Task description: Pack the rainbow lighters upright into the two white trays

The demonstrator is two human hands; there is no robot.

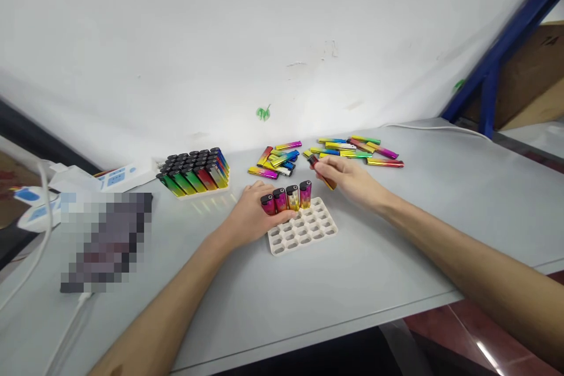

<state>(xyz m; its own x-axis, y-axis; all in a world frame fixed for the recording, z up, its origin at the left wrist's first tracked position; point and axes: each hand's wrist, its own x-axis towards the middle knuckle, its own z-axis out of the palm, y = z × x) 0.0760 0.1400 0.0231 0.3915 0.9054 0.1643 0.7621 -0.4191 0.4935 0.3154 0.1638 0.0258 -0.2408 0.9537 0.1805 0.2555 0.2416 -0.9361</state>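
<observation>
Several purple and gold lighters [293, 197] stand upright along the back row of a white tray with holes [304, 232]. Around the tray's left end is my left hand [252, 211], its thumb lying in front of the standing lighters and touching them. My right hand [346, 178] pinches a red and orange lighter [325, 178], tilted, behind the tray and to its right. The tray's front rows have open holes. Part of the tray's left side is hidden under my left hand.
Loose lighters lie in a left pile [282, 158] and a right pile [352, 148] near the wall. A filled lighter tray [200, 194] stands at the left. Further left are a blurred dark object [106, 241], power strips [117, 178] and white cables [73, 320].
</observation>
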